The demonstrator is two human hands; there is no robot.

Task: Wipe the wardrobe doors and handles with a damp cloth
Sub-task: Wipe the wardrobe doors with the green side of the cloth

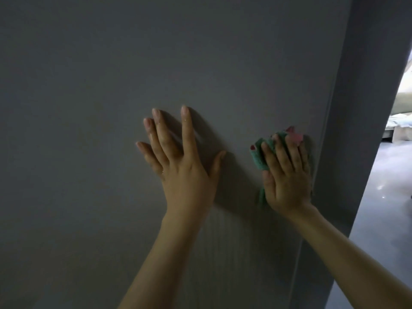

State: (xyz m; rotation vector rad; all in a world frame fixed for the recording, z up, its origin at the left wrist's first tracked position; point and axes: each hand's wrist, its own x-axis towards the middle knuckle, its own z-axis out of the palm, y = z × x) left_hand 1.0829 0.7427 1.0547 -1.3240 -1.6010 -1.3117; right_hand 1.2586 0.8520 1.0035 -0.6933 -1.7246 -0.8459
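Note:
A flat grey wardrobe door (111, 97) fills most of the head view. My left hand (178, 161) lies flat against it near the middle, fingers spread and straight. To its right, my right hand (286, 175) presses a green cloth with pink patches (258, 157) against the door, close to the door's right edge. The fingers lie straight over the cloth, which sticks out above and to the left of the hand. No handle is in view.
The wardrobe's grey side panel (361, 108) runs down the right of the door. Beyond it, at the far right, a pale grey floor (383, 197) and some light bedding (399, 126) show in a brighter room.

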